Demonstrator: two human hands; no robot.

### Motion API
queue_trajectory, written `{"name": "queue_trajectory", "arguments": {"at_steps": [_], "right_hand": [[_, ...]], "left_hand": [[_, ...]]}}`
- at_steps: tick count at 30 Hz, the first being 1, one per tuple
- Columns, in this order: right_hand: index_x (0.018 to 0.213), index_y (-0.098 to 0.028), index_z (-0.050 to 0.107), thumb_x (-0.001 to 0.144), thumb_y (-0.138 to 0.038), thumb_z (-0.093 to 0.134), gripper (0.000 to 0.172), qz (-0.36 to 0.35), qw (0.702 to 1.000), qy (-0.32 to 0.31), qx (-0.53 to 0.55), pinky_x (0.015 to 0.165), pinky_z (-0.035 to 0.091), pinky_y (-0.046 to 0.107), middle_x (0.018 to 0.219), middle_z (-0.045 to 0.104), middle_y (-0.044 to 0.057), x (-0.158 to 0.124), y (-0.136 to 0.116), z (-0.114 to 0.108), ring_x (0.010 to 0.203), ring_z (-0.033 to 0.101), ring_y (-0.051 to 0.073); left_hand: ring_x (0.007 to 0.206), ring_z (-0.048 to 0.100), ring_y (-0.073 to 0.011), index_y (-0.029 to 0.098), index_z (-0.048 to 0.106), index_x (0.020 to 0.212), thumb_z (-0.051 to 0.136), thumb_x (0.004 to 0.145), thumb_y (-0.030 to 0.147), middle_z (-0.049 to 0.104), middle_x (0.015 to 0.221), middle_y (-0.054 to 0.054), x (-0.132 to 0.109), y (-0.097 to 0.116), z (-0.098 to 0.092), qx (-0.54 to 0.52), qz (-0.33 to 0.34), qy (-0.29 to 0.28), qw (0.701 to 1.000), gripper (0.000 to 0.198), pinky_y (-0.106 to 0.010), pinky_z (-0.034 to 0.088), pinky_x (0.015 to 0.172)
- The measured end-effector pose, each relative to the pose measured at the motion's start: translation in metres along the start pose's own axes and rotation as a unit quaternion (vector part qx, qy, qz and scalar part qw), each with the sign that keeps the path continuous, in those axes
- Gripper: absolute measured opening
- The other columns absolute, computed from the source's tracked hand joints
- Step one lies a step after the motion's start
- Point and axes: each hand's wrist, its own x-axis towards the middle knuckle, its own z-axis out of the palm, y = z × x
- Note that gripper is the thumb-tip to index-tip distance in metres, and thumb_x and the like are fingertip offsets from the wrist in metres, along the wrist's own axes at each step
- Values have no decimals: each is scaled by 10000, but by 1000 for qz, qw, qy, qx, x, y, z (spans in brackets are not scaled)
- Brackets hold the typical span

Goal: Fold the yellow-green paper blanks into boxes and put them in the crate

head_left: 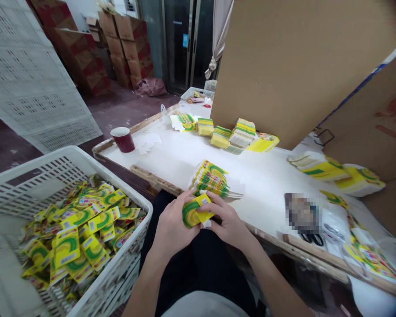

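Note:
Between my two hands, above my lap at the table's front edge, is a small yellow and green printed packet. My left hand wraps round its left side with the fingers closed. My right hand pinches its right end, where a yellow flap with a barcode shows. White coverings show on some right fingertips. Just beyond my hands a fanned stack of printed cards lies on the white table. To my left, a white plastic crate holds many similar yellow and green packets.
A dark red mug stands near the table's left edge. Bundles of yellow cards line the back, before a large cardboard sheet. Scissors and a white roll lie at right. Stacked cartons stand behind.

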Motion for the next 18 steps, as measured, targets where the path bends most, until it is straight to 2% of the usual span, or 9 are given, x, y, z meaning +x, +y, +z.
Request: {"name": "queue_trajectory", "arguments": {"at_steps": [5,8,10,12,15,18], "right_hand": [[1015,-232,665,793,-125,566,266,2,1000,-17,3,1004,405,391,1328,480,111,2,-5,0,1222,486,249],[1034,-234,662,781,-196,620,259,15,1000,6,16,1015,392,409,1330,485,115,4,-6,-1,1239,470,267],[1189,-244,580,777,-278,650,419,24,998,3,51,1041,363,431,1362,467,119,3,-5,-2,1287,414,283],[1345,-246,416,821,-332,599,561,32,993,-9,110,1053,355,431,1402,432,115,2,-4,-2,1312,383,274],[1427,-237,252,890,-326,487,593,36,989,-6,146,1077,333,420,1468,337,103,1,-6,6,1337,346,251],[1440,-234,216,894,-284,477,607,30,994,11,109,1106,278,436,1494,287,94,1,-9,16,1363,293,247]], "left_hand": [[996,604,-225,238,354,1283,639,641,162,622,1119,-53,-1,2,2,31,11,7,999,707,-359,476,891],[1026,594,-241,233,372,1268,639,645,167,606,1159,-69,-2,3,3,47,18,24,998,681,-373,471,898],[1028,596,-238,229,371,1267,648,653,193,605,1155,-73,-2,4,3,33,19,25,999,676,-366,477,891],[1004,607,-227,221,367,1269,656,669,232,619,1121,-70,-1,6,4,12,17,26,999,666,-352,487,875],[996,608,-228,213,397,1237,655,666,219,619,1121,-75,-1,10,9,18,13,55,998,627,-363,481,889],[1013,600,-233,214,420,1215,652,644,178,609,1143,-79,-1,10,14,30,5,71,997,617,-376,474,903]]}}
